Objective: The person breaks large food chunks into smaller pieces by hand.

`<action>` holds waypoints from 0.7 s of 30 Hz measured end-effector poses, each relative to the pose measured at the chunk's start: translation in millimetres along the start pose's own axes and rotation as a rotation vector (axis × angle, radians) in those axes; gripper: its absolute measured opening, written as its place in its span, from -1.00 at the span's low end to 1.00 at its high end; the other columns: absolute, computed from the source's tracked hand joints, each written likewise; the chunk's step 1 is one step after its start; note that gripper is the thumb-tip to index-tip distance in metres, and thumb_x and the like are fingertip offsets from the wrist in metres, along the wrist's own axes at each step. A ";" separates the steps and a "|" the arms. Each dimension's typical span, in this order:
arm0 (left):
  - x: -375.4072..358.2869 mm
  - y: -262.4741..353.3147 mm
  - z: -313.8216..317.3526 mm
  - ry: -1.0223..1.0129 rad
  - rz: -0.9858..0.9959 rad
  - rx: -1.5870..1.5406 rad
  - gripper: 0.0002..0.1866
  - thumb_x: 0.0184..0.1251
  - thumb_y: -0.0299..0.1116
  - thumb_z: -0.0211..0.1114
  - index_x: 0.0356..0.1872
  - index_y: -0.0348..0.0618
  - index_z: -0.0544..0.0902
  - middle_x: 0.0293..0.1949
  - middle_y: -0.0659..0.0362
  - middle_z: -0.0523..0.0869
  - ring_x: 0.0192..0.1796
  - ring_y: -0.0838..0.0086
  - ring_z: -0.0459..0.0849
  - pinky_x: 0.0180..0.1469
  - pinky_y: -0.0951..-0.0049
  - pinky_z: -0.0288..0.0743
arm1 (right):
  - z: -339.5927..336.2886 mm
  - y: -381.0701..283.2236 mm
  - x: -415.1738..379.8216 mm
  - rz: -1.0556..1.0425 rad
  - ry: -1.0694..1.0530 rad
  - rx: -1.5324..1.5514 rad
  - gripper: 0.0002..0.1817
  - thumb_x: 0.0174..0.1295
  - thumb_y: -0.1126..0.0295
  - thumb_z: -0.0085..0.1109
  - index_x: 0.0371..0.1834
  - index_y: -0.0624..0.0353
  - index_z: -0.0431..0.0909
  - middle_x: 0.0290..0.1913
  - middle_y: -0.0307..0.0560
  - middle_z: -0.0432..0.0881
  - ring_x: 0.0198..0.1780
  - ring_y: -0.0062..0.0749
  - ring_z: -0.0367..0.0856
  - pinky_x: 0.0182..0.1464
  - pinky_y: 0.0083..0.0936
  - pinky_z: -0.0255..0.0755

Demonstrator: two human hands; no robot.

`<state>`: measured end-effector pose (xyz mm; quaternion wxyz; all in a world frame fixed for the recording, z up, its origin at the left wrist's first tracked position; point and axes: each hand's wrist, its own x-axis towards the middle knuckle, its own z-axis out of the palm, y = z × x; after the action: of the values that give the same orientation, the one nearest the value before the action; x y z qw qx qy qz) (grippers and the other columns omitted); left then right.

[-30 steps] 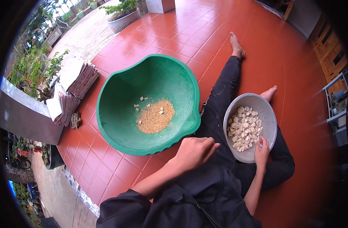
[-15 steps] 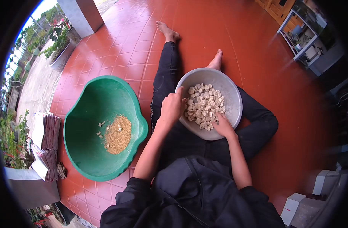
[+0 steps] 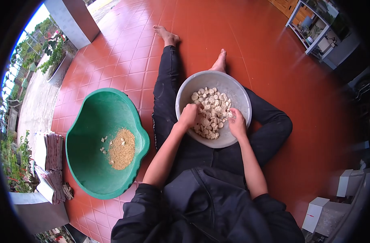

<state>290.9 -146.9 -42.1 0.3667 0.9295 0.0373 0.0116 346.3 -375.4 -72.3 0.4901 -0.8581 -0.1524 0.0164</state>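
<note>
- Person sits on the red tile floor [image 3: 274, 52], legs out, a grey bowl [image 3: 189, 87] resting in the lap between the thighs.
- Grey bowl holds a heap of pale chunks [image 3: 212, 106], piled toward its middle and near side.
- Left hand [image 3: 188, 115] is inside the bowl at its left edge, fingers curled down into the chunks; looks closed on a piece or two, though what it grips is hidden under the knuckles.
- Right hand [image 3: 236, 123] is at the bowl's near-right side, fingers bent onto the heap; whether it pinches a chunk or only rests there, I cannot tell.
- Green basin [image 3: 87, 170] stands on the floor to the left of the grey bowl, just apart from the left thigh. In its bottom lies a patch of fine tan grains [image 3: 121, 149] with a few pale bits beside it.
- Farther left of the basin, a stack of papers [image 3: 51, 156] lies on the floor.
- Judgement: the work looks like picking chunks from the bowl, with grains dropped in the basin.
- To do it well: take one chunk at a time, keep the bowl level on the lap so it does not tip, and carry the hand fully over the basin before letting anything fall, since the gap over the thigh would catch spills.
</note>
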 end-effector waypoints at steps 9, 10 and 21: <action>6.2 12.5 10.5 0.251 0.172 0.234 -0.58 0.07 -0.43 0.33 0.03 -0.20 0.57 0.01 -0.12 0.57 0.02 0.02 0.61 0.06 0.12 0.51 | -2.6 -1.2 -2.7 -0.021 -0.005 -0.109 -0.57 0.11 0.55 0.22 0.10 0.22 0.47 0.10 0.12 0.57 0.18 -0.05 0.52 0.20 -0.31 0.38; 12.0 17.2 8.1 0.186 0.174 0.258 -0.60 0.08 -0.44 0.31 0.01 -0.19 0.58 -0.02 -0.11 0.58 0.00 0.03 0.61 0.05 0.12 0.52 | -0.2 -0.6 -2.0 -0.030 0.010 -0.092 -0.59 0.11 0.55 0.21 0.08 0.24 0.47 0.05 0.13 0.59 0.14 -0.02 0.55 0.20 -0.29 0.39; 23.5 22.7 8.0 0.101 0.105 -0.080 -0.82 0.19 -0.45 0.27 -0.21 -0.29 0.68 -0.32 -0.12 0.73 -0.25 0.10 0.73 -0.14 0.25 0.57 | -0.4 -8.1 1.6 0.011 0.039 0.072 -0.79 0.25 0.43 0.17 -0.10 0.29 0.54 -0.21 0.03 0.69 -0.16 -0.27 0.69 -0.12 -0.40 0.57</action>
<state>316.1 -167.0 -32.6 0.4003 0.9129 0.0062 0.0792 345.9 -371.4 -65.0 0.5234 -0.8409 -0.1374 0.0081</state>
